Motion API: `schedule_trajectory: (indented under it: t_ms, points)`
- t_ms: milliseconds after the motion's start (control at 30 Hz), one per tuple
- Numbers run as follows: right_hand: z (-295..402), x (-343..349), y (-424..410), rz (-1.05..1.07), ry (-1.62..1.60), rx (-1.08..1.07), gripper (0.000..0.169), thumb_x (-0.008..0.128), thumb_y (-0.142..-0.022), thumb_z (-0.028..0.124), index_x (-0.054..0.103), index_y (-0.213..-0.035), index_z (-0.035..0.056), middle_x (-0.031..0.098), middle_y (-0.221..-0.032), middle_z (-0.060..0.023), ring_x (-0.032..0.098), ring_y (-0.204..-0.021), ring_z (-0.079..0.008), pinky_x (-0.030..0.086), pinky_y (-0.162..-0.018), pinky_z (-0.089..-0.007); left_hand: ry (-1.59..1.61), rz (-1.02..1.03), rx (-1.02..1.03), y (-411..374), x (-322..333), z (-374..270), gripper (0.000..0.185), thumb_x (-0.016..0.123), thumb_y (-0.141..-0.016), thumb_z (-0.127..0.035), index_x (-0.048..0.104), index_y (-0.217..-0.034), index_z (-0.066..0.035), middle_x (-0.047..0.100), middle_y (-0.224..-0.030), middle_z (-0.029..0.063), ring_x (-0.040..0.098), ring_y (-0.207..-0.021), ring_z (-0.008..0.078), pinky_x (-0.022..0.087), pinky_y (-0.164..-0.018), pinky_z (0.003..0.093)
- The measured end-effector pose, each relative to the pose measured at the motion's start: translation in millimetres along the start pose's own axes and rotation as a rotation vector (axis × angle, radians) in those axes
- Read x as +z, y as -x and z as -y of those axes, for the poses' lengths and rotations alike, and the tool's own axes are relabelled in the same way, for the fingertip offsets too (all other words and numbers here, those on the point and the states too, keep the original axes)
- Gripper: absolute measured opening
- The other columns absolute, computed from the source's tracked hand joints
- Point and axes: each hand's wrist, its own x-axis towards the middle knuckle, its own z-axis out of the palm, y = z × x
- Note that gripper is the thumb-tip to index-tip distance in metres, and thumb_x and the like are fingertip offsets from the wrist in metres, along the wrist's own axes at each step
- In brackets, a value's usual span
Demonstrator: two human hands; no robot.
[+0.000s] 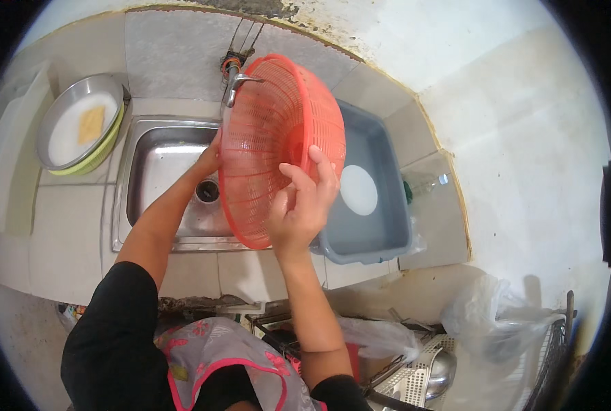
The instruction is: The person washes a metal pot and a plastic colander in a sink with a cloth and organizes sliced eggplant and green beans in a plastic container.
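A large red plastic colander (264,133) is tipped on its side above the right part of the stainless steel sink (154,169), its hollow facing left. My left hand (213,154) grips its left rim, the fingers mostly hidden behind the mesh. At the near right rim, my right hand (308,198) touches the colander with a raised, bent forefinger and the other fingers partly curled; whether it bears weight is unclear. Behind the colander's upper edge stands a metal tap (233,92). The sink's drain (208,190) shows beside my left wrist.
A grey plastic basin (372,231) with a white oval thing (358,190) stands at right. Leftward, a metal bowl (53,110) holds whitish liquid and a yellow sponge (91,125), nested in a green basket (92,162). A clear bottle (431,183) lies by the wall.
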Motion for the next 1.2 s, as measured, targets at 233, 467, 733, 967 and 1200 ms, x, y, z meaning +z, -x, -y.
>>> schedule_trajectory:
  t_ms: [233,467,733,967,1200]
  points:
    - [2.0,-4.5,3.5,0.024,-0.022,-0.028,0.035,0.049,-0.059,-0.014,0.058,-0.088,0.0044,0.049,-0.112,-0.0156,0.046,-0.102,-0.0328,0.034,-0.094,-0.045,0.172,0.281,-0.313,-4.1,-8.7,-47.0,0.05,0.063,-0.076,-0.014,0.042,-0.121,-0.011,0.057,-0.1,0.0019,0.055,-0.085,0.0125,0.047,-0.071,0.0305]
    - [-2.4,-27.7,-13.0,0.095,-0.017,0.248,0.057,0.046,-0.064,-0.005,0.041,-0.12,0.0,0.04,-0.114,-0.0201,0.037,-0.107,-0.0341,0.027,-0.094,-0.0441,-0.05,0.158,-0.364,-15.6,-41.3,45.3,0.016,0.058,-0.076,-0.008,0.054,-0.092,-0.006,0.059,-0.081,0.0017,0.054,-0.073,0.0113,0.045,-0.067,0.0281]
    - [-21.6,-76.0,-33.9,0.188,0.053,0.328,0.053,0.043,-0.06,-0.01,0.05,-0.111,0.0019,0.041,-0.094,-0.0172,0.044,-0.088,-0.0313,0.038,-0.079,-0.036,-0.169,0.411,-0.264,-22.8,-63.5,17.2,0.025,0.052,-0.082,-0.017,0.058,-0.104,-0.005,0.061,-0.083,0.0018,0.054,-0.07,0.0123,0.044,-0.067,0.0278]
    - [17.2,-134.3,-50.9,0.076,0.21,0.23,0.049,0.043,-0.057,-0.014,0.058,-0.1,0.0042,0.042,-0.089,-0.0132,0.045,-0.083,-0.0271,0.04,-0.069,-0.0322,0.685,0.058,-0.693,-72.5,-36.8,-43.6,0.081,0.02,-0.079,-0.07,0.015,-0.137,-0.013,0.042,-0.126,0.0187,0.046,-0.107,0.0298,0.035,-0.088,0.0474]
    - [13.8,-160.1,-22.0,0.117,0.19,0.204,0.045,0.046,-0.056,-0.013,0.061,-0.094,0.0056,0.042,-0.086,-0.0109,0.044,-0.077,-0.0223,0.039,-0.064,-0.0288,0.838,-0.011,-0.715,-79.9,4.1,-20.5,0.082,0.012,-0.073,-0.074,0.006,-0.137,-0.023,0.023,-0.137,0.0184,0.023,-0.127,0.034,0.017,-0.101,0.052]
